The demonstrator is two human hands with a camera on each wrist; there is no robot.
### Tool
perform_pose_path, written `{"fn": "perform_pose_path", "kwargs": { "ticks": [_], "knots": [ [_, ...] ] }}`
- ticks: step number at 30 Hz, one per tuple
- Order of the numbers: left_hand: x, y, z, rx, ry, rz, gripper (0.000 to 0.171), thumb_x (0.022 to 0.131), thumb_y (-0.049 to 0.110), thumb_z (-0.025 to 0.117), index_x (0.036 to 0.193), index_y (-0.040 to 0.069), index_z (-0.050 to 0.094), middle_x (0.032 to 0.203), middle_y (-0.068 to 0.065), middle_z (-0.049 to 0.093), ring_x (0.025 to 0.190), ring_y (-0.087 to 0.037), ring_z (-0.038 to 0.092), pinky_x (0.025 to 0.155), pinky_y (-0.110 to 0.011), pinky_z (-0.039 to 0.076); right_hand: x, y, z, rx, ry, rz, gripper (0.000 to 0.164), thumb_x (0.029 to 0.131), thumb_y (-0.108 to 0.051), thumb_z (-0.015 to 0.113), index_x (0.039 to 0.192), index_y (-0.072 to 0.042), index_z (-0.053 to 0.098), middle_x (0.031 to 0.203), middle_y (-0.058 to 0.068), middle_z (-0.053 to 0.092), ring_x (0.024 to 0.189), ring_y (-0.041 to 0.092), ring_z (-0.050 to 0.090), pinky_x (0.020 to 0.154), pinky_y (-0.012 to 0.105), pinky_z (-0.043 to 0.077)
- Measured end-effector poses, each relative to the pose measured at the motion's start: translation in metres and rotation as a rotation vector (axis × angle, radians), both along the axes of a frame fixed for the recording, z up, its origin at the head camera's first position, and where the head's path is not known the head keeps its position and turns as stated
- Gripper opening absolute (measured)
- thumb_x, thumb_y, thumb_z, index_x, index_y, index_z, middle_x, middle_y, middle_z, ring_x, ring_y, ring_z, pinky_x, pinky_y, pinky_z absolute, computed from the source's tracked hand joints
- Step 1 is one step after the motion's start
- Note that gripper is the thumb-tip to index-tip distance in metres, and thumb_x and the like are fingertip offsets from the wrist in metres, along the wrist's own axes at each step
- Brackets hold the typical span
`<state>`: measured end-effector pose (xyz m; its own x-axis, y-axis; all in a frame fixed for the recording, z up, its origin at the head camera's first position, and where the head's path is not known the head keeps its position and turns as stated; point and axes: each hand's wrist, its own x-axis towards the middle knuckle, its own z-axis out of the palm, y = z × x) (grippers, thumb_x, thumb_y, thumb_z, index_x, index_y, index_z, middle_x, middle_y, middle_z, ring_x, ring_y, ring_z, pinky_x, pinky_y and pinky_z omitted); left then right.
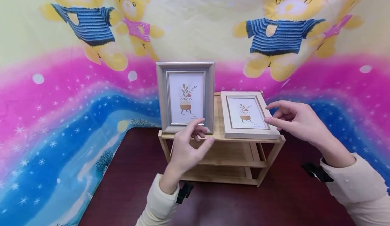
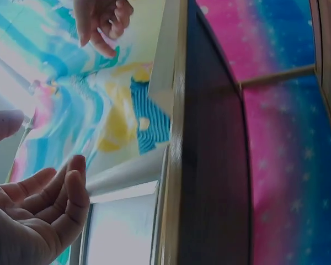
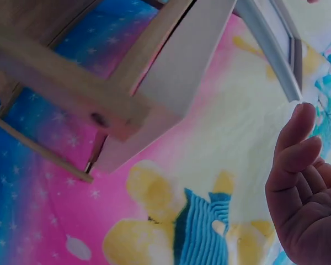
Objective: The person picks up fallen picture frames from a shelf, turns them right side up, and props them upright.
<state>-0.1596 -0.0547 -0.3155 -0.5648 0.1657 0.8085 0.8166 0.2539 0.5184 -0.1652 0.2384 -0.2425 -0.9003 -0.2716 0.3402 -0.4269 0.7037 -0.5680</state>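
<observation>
A silver-grey picture frame (image 1: 160, 97) stands upright on the left of the wooden rack's top, showing a potted-plant print. Beside it a cream-white picture frame (image 1: 226, 117) with a similar print lies face up on the rack's right side. My left hand (image 1: 187, 149) hovers before the grey frame's lower right corner, thumb and fingers spread apart, holding nothing. Near the white frame's right edge is my right hand (image 1: 300, 121), its fingers loosely bent and nothing in them. In the right wrist view, a gap shows between the right hand (image 3: 306, 193) and the white frame (image 3: 182, 72).
The three-level wooden rack (image 1: 240, 165) stands on a dark red-brown table (image 1: 122, 185). Behind hangs a colourful cloth (image 1: 195, 26) printed with bears and snowflakes. Black straps (image 1: 184, 192) are at both wrists, by cream sleeves (image 1: 359, 182).
</observation>
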Motion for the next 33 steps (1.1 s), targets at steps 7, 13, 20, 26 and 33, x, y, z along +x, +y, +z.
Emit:
{"fn": "perform_pose_path", "kwargs": {
  "ticks": [7, 13, 20, 26, 33],
  "knots": [
    [0.005, 0.024, -0.006, -0.038, -0.084, 0.006, 0.072, 0.070, 0.019, 0.075, 0.129, -0.006, 0.042, 0.109, -0.020, 0.059, 0.093, -0.030, 0.060, 0.077, -0.029, 0.051, -0.017, 0.020, -0.008, 0.008, -0.099, -0.037, 0.045, 0.084, -0.025, 0.066, 0.121, -0.003, 0.053, 0.080, 0.008, 0.066, 0.061, 0.012, 0.061, 0.056, 0.025, 0.047],
    [0.006, 0.046, -0.006, -0.155, -0.158, 0.048, 0.088, 0.071, 0.034, 0.075, 0.140, 0.002, 0.030, 0.137, -0.013, 0.041, 0.119, -0.028, 0.046, 0.095, -0.034, 0.041, -0.041, 0.034, -0.016, 0.054, -0.224, -0.076, 0.063, 0.086, -0.038, 0.060, 0.132, 0.000, 0.041, 0.093, 0.014, 0.064, 0.069, 0.017, 0.061, 0.059, 0.030, 0.050],
    [-0.002, 0.075, -0.011, -0.253, -0.229, 0.215, 0.092, 0.071, 0.046, 0.071, 0.141, 0.005, 0.027, 0.143, -0.015, 0.032, 0.130, -0.027, 0.029, 0.101, -0.047, 0.031, -0.071, 0.048, -0.033, 0.017, -0.354, -0.143, 0.081, 0.086, -0.053, 0.051, 0.141, 0.001, 0.026, 0.112, 0.027, 0.053, 0.079, 0.022, 0.061, 0.062, 0.034, 0.051],
    [-0.010, 0.091, -0.012, -0.275, -0.291, 0.278, 0.093, 0.073, 0.048, 0.068, 0.142, 0.004, 0.022, 0.144, -0.024, 0.024, 0.129, -0.040, 0.027, 0.098, -0.053, 0.032, -0.088, 0.052, -0.044, -0.082, -0.459, -0.127, 0.085, 0.086, -0.054, 0.049, 0.144, 0.001, 0.018, 0.121, 0.031, 0.044, 0.083, 0.023, 0.062, 0.071, 0.041, 0.052],
    [-0.016, 0.102, -0.014, -0.266, -0.366, 0.342, 0.092, 0.075, 0.047, 0.067, 0.141, 0.002, 0.022, 0.141, -0.024, 0.029, 0.127, -0.037, 0.032, 0.098, -0.051, 0.033, -0.102, 0.050, -0.054, -0.179, -0.556, -0.088, 0.085, 0.086, -0.051, 0.052, 0.143, 0.003, 0.019, 0.121, 0.027, 0.046, 0.082, 0.018, 0.061, 0.076, 0.040, 0.051]
  ]
}}
